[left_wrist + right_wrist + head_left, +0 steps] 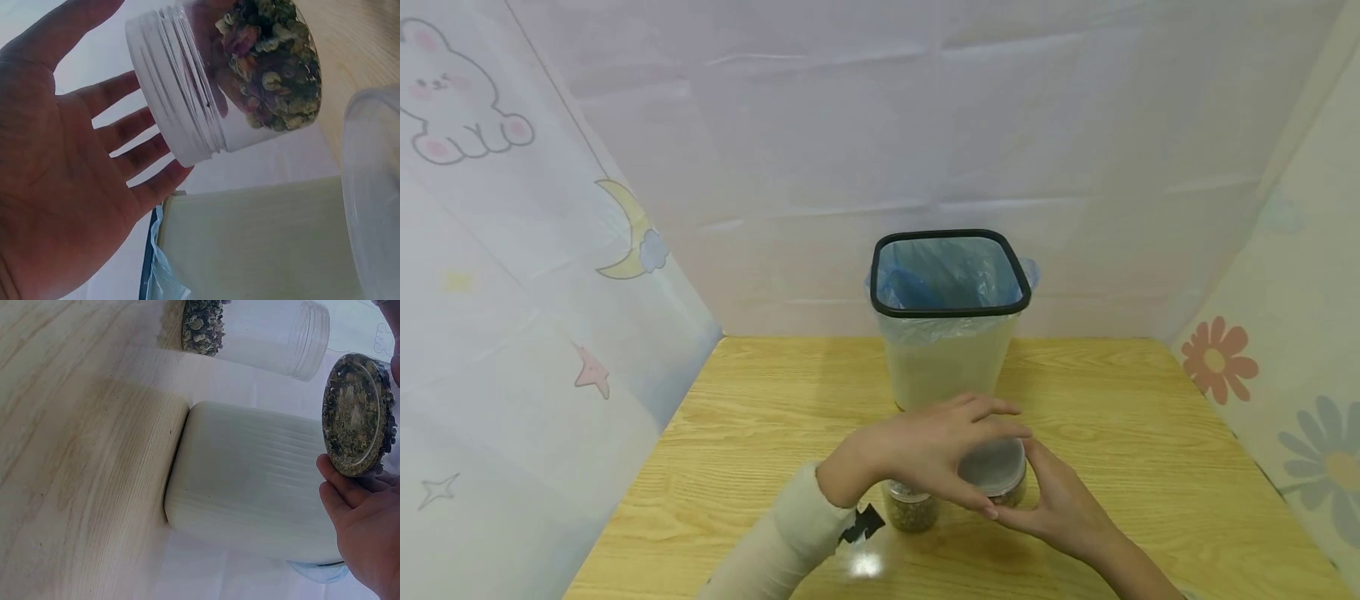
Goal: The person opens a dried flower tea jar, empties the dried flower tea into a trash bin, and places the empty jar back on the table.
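Both hands are at a clear round jar (1009, 493) of dried flowers and leaves, held up off the table with its base showing in the right wrist view (355, 415). My left hand (928, 454) spans the jar's translucent lid (172, 87), fingers on its far side and thumb across the near side. My right hand (1063, 504) grips the jar's body from the right; some of its fingers show through the clear wall in the left wrist view. A second clear jar (912, 510), part filled with dried herbs, stands on the table below the left wrist.
Behind the hands stands a pale bin (947, 362) with a black rim and a blue plastic liner (951, 279). The wooden table (775, 417) meets printed cloth walls at the back and sides.
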Demonstrator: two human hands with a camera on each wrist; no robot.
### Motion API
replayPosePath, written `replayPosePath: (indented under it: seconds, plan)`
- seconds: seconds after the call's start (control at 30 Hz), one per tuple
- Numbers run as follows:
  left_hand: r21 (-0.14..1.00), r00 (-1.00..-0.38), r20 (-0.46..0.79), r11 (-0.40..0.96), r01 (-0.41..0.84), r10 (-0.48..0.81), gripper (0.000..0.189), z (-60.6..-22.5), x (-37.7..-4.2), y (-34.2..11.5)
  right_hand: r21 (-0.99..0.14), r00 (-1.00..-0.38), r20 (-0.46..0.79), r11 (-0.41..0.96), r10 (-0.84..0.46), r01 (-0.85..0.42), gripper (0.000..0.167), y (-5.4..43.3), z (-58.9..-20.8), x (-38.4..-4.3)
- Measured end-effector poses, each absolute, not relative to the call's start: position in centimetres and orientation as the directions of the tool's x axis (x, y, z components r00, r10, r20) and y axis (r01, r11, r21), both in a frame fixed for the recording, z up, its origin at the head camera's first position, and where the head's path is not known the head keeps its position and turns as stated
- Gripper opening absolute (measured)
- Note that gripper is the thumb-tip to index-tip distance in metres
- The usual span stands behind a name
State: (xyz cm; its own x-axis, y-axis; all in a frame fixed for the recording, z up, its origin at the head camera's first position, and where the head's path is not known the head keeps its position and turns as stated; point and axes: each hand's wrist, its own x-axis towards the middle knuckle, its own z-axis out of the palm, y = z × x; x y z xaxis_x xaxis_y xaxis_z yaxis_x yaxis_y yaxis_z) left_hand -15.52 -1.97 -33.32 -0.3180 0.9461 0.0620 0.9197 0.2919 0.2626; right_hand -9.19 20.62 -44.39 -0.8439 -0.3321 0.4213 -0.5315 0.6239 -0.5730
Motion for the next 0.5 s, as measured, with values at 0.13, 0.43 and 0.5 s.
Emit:
replayPosePath:
  seconds: [0.13, 0.43, 0.5]
  plan:
    - [0.261, -0.276, 0.052, 0.254, 0.931, 0.960, 0.087, -33.46, -16.10, -1.92, -0.597, -0.863, 0.392, 0.626, -0.319, -0.502, 0.096, 20.56, -44.34, -9.16]
    - [0.224, -0.284, 0.043, 0.268, 0.937, 0.958, 0.078, -33.45, -16.26, -1.72, -0.616, -0.876, 0.364, 0.625, -0.315, -0.480, 0.102, 20.57, -44.20, -9.19]
    - [0.199, -0.304, 0.048, 0.290, 0.936, 0.951, 0.077, -33.42, -16.05, -1.65, -0.619, -0.881, 0.356, 0.627, -0.313, -0.473, 0.104, 20.60, -44.17, -9.21]
